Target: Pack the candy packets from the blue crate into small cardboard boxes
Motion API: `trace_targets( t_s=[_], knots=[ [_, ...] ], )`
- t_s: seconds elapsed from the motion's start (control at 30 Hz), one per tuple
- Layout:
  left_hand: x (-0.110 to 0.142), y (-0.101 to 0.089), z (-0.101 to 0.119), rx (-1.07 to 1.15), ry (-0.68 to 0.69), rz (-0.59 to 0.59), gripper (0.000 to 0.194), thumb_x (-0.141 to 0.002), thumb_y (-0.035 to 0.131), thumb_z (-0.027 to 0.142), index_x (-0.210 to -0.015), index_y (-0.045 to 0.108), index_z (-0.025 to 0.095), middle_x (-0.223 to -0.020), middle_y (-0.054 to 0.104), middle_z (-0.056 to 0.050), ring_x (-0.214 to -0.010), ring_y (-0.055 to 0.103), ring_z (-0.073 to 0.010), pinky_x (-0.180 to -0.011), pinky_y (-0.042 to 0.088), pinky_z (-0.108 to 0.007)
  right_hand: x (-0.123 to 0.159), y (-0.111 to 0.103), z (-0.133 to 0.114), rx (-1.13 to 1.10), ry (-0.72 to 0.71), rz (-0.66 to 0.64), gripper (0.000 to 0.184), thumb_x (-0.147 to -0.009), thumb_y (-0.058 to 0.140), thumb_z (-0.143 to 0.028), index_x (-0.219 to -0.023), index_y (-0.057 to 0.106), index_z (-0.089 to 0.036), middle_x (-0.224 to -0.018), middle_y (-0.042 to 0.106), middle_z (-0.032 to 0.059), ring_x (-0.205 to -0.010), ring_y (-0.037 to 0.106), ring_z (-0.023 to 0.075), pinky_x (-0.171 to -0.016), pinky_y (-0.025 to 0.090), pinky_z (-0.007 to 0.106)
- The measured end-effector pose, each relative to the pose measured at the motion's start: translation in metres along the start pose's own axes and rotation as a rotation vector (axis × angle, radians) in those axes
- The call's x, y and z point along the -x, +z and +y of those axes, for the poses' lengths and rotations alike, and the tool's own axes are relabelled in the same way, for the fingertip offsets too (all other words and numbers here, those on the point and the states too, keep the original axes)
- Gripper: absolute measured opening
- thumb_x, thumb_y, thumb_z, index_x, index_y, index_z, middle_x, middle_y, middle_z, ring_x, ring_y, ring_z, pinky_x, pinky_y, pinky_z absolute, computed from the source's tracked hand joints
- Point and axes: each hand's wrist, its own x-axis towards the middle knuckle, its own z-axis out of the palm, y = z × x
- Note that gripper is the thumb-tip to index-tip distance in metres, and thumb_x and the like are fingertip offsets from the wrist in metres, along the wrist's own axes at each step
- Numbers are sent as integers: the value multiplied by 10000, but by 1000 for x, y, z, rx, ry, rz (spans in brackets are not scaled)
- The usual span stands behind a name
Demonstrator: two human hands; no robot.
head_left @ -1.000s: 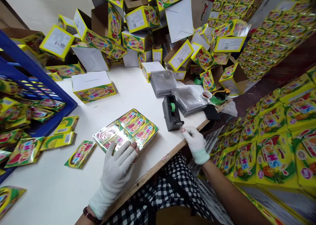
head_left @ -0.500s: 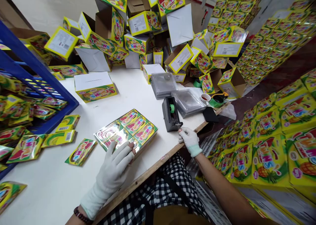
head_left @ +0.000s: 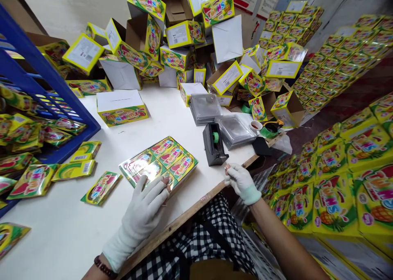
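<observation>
Left hand (head_left: pixel 144 210), white glove, fingers spread on block of shrink-wrapped "TWINS" packs (head_left: pixel 158 161), block lying on white surface (head_left: pixel 64 235). Right hand (head_left: pixel 242 184), gloved, fingertips pinched, nothing visible held, at surface edge just beside black tape dispenser (head_left: pixel 214 145) with green tape. Blue crate (head_left: pixel 66 87) holds loose yellow packs. Yellow "TWINS" cartons (head_left: pixel 334 202) stacked on right.

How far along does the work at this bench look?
Looks done: yellow cartons stand stacked on the floor. In hand: the left hand rests on a glossy block of small boxes, the right hand near a tape dispenser. Left: loose packs lie in a blue crate.
</observation>
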Motion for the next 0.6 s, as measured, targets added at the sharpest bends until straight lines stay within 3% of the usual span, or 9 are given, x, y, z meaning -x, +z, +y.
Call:
trace_targets(
  t_s=[0.2, 0.33, 0.4, 0.5, 0.6],
  knots=[
    [-2, -2, 1, 7, -17, -11, 322, -826, 497, 21, -1103, 558, 172, -1227, 654, -178, -1201, 587, -323, -1060, 334, -654, -22, -17, 22, 133, 9, 85, 438, -587, 823, -501, -729, 564, -177, -488, 505, -75, -380, 438, 56, -371, 423, 195],
    [-6, -4, 4, 23, -82, 4, 284, -821, 505, 36, -1060, 545, 183, -1171, 631, -170, -1123, 599, -306, -1018, 394, -638, -13, -17, 22, 193, -8, 36, 409, -625, 816, -497, -738, 595, -172, -455, 531, -59, -369, 455, 72, -363, 415, 196],
    [-7, -6, 7, 62, -112, 14, 261, -811, 513, 32, -1021, 523, 187, -1136, 617, -159, -1081, 595, -288, -1000, 417, -629, 0, -3, 20, 205, -1, -83, 393, -669, 804, -500, -771, 615, -170, -472, 554, -51, -374, 468, 73, -363, 402, 188],
    [-7, -9, 10, 114, -133, 14, 271, -788, 521, 13, -991, 491, 190, -1138, 595, -160, -1097, 568, -290, -998, 421, -639, 23, 37, 18, 174, 54, -316, 400, -698, 788, -527, -780, 609, -179, -510, 577, -47, -393, 496, 76, -379, 419, 187],
    [-5, -12, 13, 133, -181, 21, 384, -775, 524, 9, -1113, 479, 186, -1234, 551, -190, -1196, 519, -317, -1011, 418, -651, 37, 79, 21, 168, 133, -472, 425, -700, 776, -558, -771, 597, -179, -526, 583, -46, -402, 505, 74, -395, 436, 189]
  ],
)
